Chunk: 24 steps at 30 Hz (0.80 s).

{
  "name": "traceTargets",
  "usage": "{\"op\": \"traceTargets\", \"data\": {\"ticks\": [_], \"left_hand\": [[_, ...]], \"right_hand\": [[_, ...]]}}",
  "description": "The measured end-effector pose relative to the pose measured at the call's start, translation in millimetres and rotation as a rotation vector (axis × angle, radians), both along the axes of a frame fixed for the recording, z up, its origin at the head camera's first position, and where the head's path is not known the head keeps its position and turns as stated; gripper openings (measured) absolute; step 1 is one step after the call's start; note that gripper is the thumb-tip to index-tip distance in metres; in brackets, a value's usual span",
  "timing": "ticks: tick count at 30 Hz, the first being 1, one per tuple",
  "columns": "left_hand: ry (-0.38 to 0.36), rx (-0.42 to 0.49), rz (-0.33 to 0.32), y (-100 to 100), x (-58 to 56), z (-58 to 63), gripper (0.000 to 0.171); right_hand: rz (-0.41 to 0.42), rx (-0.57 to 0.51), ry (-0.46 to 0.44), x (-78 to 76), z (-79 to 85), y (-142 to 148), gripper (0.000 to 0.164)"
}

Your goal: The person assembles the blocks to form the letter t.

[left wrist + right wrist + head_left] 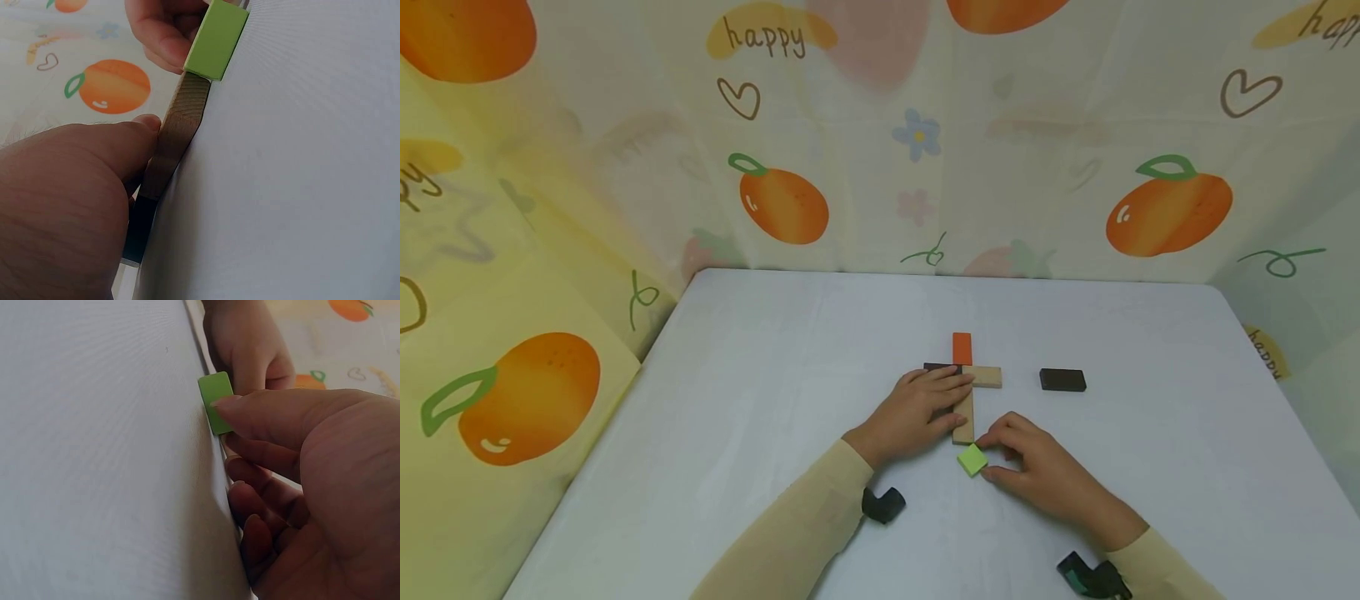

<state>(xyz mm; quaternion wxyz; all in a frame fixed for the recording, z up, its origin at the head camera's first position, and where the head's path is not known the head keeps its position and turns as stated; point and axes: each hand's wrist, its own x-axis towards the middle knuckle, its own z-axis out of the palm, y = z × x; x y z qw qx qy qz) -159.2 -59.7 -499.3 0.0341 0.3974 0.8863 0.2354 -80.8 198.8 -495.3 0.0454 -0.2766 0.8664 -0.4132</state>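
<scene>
Thin blocks form a cross on the white table: an orange block [962, 348] at the top, a dark block [934, 367] on the left, a plain wooden block [987, 377] on the right and another wooden block [964, 429] below. My left hand [917, 412] rests over the middle of the cross, fingers stretched out, partly hiding the dark and lower wooden blocks. At the cross's bottom end, my right hand [1045, 471] pinches a lime-green block [972, 460] between thumb and forefinger. The green block sits turned cornerwise, one corner at the lower wooden block's end.
A loose dark block [1063, 380] lies to the right of the cross. The white table [760, 350] ends at a back edge against a printed cloth [1022, 192]. Black wrist devices [883, 505] sit by both sleeves.
</scene>
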Motion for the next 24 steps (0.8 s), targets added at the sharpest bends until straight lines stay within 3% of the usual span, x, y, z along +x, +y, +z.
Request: {"op": "traceTargets", "data": {"ticks": [10,24], "left_hand": [[-0.002,0.008,0.001,0.0,1.4,1.3,0.057],[-0.015,0.012,0.012,0.4,2.1,1.1,0.057]], "right_hand": [[0.005,-0.103,0.042,-4.2,-4.0,7.9,0.035],[0.014,-0.254,-0.029,-8.7,15.5,16.5,0.04]]}}
